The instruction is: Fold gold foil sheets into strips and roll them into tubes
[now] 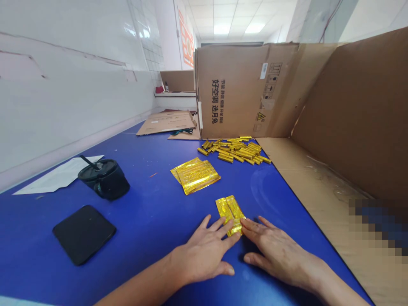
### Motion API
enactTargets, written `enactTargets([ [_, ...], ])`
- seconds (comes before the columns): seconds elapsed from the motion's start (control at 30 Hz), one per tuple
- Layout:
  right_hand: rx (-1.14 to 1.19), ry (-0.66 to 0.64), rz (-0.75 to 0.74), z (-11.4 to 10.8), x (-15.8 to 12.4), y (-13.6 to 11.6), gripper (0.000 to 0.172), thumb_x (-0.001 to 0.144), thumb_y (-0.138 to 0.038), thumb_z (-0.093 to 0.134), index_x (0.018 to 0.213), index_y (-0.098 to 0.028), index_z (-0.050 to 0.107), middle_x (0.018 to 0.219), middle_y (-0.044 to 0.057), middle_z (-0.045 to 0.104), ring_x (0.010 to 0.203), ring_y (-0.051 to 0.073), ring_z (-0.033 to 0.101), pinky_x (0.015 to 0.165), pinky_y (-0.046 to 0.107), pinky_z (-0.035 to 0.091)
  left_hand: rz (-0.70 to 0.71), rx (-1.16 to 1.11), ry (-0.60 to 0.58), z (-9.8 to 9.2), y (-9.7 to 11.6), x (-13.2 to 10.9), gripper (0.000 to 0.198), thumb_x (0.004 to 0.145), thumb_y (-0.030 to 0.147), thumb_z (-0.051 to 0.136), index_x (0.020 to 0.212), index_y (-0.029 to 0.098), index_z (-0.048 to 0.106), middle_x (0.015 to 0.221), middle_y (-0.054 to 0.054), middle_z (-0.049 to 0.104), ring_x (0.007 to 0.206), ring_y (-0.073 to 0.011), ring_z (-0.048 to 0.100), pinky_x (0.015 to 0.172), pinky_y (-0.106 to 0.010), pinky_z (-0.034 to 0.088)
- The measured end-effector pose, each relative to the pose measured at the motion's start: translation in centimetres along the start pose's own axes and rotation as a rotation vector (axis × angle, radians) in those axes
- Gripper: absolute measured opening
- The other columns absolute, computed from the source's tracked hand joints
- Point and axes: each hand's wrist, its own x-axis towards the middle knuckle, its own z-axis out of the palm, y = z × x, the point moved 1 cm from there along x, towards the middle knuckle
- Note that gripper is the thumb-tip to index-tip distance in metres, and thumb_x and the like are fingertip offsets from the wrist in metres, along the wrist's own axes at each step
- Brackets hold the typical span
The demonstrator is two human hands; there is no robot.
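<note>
Both my hands lie flat on the blue table, fingers spread. My left hand [204,250] touches the left side of a small bundle of gold foil sticks [230,214] with its fingertips. My right hand [274,250] meets the bundle's lower right side, and its fingertips partly cover that corner. Farther ahead lies a flat stack of gold foil packets [195,175], apart from both hands. Beyond it, a loose heap of gold foil sticks [234,149] is spread in front of the cardboard.
On the blue table [143,170] stand a black lidded cup with a straw [103,179], a black flat pad or phone [83,234] and white paper [57,175]. Upright cardboard panels [251,91] and a flat cardboard sheet [318,178] border the right side.
</note>
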Motion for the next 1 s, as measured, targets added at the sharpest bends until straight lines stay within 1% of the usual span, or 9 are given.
enactTargets([
  [0.13,-0.008,-0.011,0.020,-0.5,-0.1,0.2,0.051,0.079,-0.043,0.044,0.123,-0.016,0.042,0.129,0.013,0.040,0.119,0.021,0.035,0.102,0.043,0.015,0.035,-0.038,-0.103,-1.0,-0.6,-0.5,0.069,0.073,0.052,0.048,0.131,0.027,0.019,0.139,-0.009,0.017,0.126,-0.0274,0.015,0.095,-0.055,0.015],
  [0.27,-0.022,-0.007,0.026,-0.7,0.0,0.0,0.046,0.080,-0.043,0.043,0.119,-0.018,0.046,0.128,0.012,0.042,0.117,0.021,0.037,0.102,0.043,0.015,0.030,-0.036,-0.145,-2.1,-1.1,-0.9,0.063,0.076,0.051,0.044,0.130,0.028,0.021,0.137,-0.008,0.023,0.125,-0.0291,0.017,0.094,-0.057,0.014],
  [0.4,-0.037,0.006,0.026,-0.6,0.1,0.3,0.047,0.080,-0.043,0.043,0.120,-0.020,0.045,0.128,0.010,0.042,0.119,0.023,0.034,0.101,0.047,0.014,0.012,0.004,-0.095,-2.3,-1.0,-0.9,0.057,0.076,0.051,0.046,0.127,0.031,0.029,0.133,-0.005,0.032,0.122,-0.0307,0.024,0.093,-0.058,0.013],
  [0.53,-0.069,0.043,0.057,-0.4,0.7,0.8,0.046,0.080,-0.044,0.042,0.120,-0.023,0.045,0.130,0.007,0.040,0.120,0.027,0.030,0.099,0.052,0.013,-0.009,0.093,0.037,-1.5,0.3,-0.4,0.054,0.072,0.052,0.050,0.119,0.026,0.042,0.123,-0.008,0.045,0.117,-0.0290,0.032,0.095,-0.055,0.012],
  [0.6,-0.094,0.072,0.085,-0.3,1.1,1.1,0.044,0.081,-0.043,0.040,0.120,-0.022,0.045,0.130,0.008,0.040,0.121,0.027,0.030,0.098,0.053,0.013,-0.008,0.118,0.101,-0.8,1.2,-0.1,0.054,0.071,0.055,0.050,0.114,0.023,0.048,0.116,-0.010,0.048,0.112,-0.0276,0.037,0.097,-0.051,0.014],
  [0.73,-0.136,0.141,0.115,0.2,1.7,1.7,0.039,0.082,-0.039,0.039,0.117,-0.023,0.048,0.129,0.008,0.040,0.122,0.026,0.027,0.097,0.053,0.013,-0.030,0.122,0.192,0.4,2.5,0.3,0.060,0.067,0.058,0.052,0.113,0.020,0.049,0.106,-0.011,0.051,0.104,-0.0261,0.042,0.096,-0.044,0.022],
  [0.83,-0.174,0.176,0.150,0.4,1.9,2.2,0.037,0.080,-0.039,0.044,0.114,-0.025,0.052,0.131,0.009,0.038,0.123,0.025,0.025,0.097,0.051,0.015,-0.013,0.089,0.178,0.7,2.5,0.3,0.061,0.069,0.058,0.050,0.115,0.018,0.048,0.118,-0.014,0.045,0.112,-0.0277,0.037,0.095,-0.041,0.025],
  [0.93,-0.190,0.185,0.175,0.6,1.9,2.5,0.039,0.079,-0.039,0.046,0.116,-0.026,0.050,0.132,0.011,0.036,0.123,0.025,0.024,0.097,0.050,0.018,0.026,0.051,0.118,0.7,2.2,0.3,0.063,0.073,0.056,0.046,0.120,0.015,0.042,0.129,-0.016,0.034,0.120,-0.0272,0.028,0.098,-0.038,0.024],
  [1.0,-0.188,0.189,0.184,0.9,1.9,2.8,0.043,0.079,-0.043,0.045,0.118,-0.026,0.048,0.132,0.011,0.035,0.123,0.025,0.024,0.096,0.050,0.019,0.033,0.036,0.086,0.6,2.1,0.3,0.063,0.074,0.055,0.045,0.121,0.014,0.040,0.130,-0.015,0.035,0.120,-0.0264,0.029,0.098,-0.037,0.024],
])
